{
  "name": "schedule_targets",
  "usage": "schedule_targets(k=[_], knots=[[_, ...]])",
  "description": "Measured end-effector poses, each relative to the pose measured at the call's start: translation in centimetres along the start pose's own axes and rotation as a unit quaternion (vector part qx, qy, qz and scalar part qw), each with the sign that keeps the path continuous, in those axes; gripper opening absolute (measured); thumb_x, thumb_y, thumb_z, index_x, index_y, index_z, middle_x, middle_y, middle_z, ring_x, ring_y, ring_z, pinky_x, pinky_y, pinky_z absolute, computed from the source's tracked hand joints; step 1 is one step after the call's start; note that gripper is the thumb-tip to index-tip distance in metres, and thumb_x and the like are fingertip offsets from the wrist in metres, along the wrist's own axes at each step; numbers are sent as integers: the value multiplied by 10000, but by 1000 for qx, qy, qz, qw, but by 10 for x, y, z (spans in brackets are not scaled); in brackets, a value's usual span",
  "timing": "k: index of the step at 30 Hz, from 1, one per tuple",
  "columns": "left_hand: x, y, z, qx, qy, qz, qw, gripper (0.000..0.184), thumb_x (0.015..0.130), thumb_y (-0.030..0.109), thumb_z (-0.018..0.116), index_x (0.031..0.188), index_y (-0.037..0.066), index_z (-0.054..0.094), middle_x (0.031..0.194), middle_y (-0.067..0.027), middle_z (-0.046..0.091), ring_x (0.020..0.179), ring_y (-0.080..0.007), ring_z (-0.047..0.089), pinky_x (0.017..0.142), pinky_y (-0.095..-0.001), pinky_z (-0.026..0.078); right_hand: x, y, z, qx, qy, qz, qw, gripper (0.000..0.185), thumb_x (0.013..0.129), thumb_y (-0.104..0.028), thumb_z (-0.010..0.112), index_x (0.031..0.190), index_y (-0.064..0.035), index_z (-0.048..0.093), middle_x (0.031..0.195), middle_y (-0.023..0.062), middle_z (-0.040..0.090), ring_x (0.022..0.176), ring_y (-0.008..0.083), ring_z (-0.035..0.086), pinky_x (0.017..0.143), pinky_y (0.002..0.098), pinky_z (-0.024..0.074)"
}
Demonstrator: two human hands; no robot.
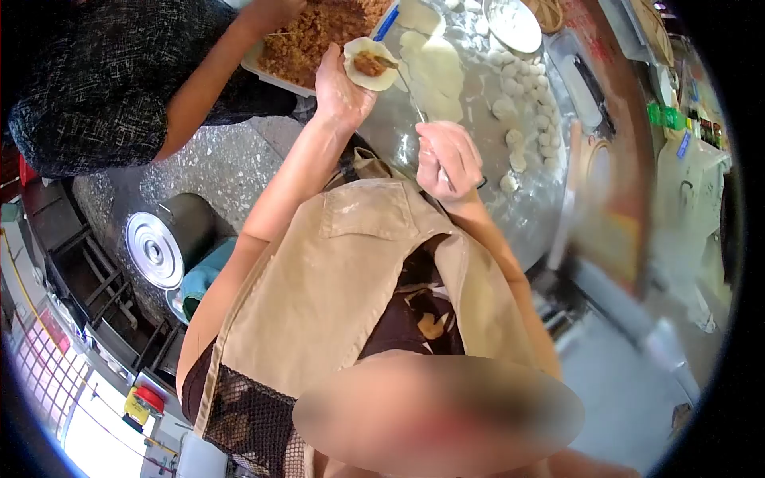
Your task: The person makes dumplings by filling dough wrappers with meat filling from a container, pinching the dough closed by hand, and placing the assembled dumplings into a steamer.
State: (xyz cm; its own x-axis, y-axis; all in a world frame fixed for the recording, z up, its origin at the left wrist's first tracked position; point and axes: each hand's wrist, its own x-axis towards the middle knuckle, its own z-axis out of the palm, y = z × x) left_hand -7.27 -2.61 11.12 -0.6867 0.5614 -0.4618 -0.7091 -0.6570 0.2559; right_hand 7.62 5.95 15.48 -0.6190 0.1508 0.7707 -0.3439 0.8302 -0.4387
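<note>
My left hand (343, 94) holds up a round dumpling wrapper (355, 77) with a mound of reddish-brown filling (368, 64) in its middle. My right hand (448, 159) is closed around a thin metal spoon (409, 90), whose tip rests on the filling. Just beyond my left hand is a tray of minced filling (307, 40). Several flat, pale wrappers (434, 72) overlap on the metal table to the right of the held one. The fingers under the wrapper are partly hidden.
Small dough balls (546, 119) lie on the floury metal table (470, 103), with a white bowl (514, 24) at its far side. A co-worker's arm (203, 95) reaches to the tray from the left. A lidded pot (155, 251) stands at lower left.
</note>
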Motion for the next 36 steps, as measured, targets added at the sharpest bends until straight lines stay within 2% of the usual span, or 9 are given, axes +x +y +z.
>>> schedule_targets(k=[3, 7, 10, 13, 16, 17, 20, 30, 36], knots=[[-1, 3, -3, 28, -25, 7, 999, 453, 970, 348, 233, 1088, -25, 461, 1081, -141, 529, 1043, -263, 505, 957, -420, 384, 1, 3, 9, 22, -41, -11, 999, 297, 621, 89, 608, 910, 21, 597, 790, 116, 603, 679, 259, 593, 599, 311, 493], [-5, 12, -12, 73, -6, 12, 997, 445, 971, 344, 241, 1088, -22, 465, 1088, -138, 534, 1046, -265, 510, 953, -416, 386, 9, 2, 19, 38, 2, -25, 999, 317, 621, 93, 604, 929, 17, 593, 790, 114, 603, 680, 253, 595, 599, 309, 491], [-4, 20, -14, 84, -2, 22, 996, 470, 963, 334, 247, 1145, -51, 446, 1145, -169, 516, 1086, -276, 502, 964, -416, 385, 15, 9, 26, 59, -66, -40, 995, 314, 622, 101, 599, 923, 13, 601, 782, 105, 604, 677, 239, 595, 593, 300, 487], [-1, 29, -27, 107, -8, 35, 994, 440, 968, 342, 251, 1116, -17, 459, 1100, -152, 541, 1048, -271, 526, 940, -411, 407, 26, 13, 21, 69, -3, -22, 997, 283, 643, 95, 608, 912, 6, 609, 761, 95, 602, 657, 235, 594, 582, 295, 482], [1, 38, -33, 90, -12, 35, 995, 436, 963, 343, 264, 1113, -17, 459, 1101, -158, 541, 1035, -271, 535, 931, -423, 417, 26, 16, 22, 106, -46, 44, 992, 265, 659, 87, 618, 910, 1, 612, 760, 97, 603, 658, 240, 595, 578, 301, 482], [3, 41, -37, 81, -39, 26, 996, 438, 959, 344, 266, 1109, -20, 458, 1086, -160, 543, 1025, -275, 541, 914, -436, 432, 25, 17, 24, 107, -47, 43, 992, 265, 659, 87, 618, 910, 1, 612, 760, 97, 603, 658, 240, 595, 578, 301, 482], [9, 46, -38, 88, -30, 53, 994, 449, 957, 349, 258, 1106, -26, 454, 1077, -162, 541, 1027, -282, 539, 904, -442, 443, 20, 19, 30, 133, -51, -22, 990, 260, 665, 81, 628, 910, -4, 615, 771, 101, 605, 668, 243, 593, 586, 308, 483], [13, 47, -31, 58, 23, 29, 998, 450, 964, 336, 232, 1123, -41, 419, 1095, -184, 522, 1036, -293, 531, 936, -451, 424, 12, 15, 36, 128, -94, 25, 987, 242, 661, 59, 650, 887, -14, 605, 792, 118, 604, 686, 264, 590, 605, 319, 483], [32, 56, -36, 55, 39, 84, 994, 447, 957, 318, 220, 1075, -31, 473, 1075, -168, 540, 1045, -273, 526, 933, -435, 421, 11, 26, 40, 124, -91, 56, 987, 189, 691, 40, 646, 867, -17, 610, 801, 114, 616, 683, 258, 593, 606, 318, 482]])
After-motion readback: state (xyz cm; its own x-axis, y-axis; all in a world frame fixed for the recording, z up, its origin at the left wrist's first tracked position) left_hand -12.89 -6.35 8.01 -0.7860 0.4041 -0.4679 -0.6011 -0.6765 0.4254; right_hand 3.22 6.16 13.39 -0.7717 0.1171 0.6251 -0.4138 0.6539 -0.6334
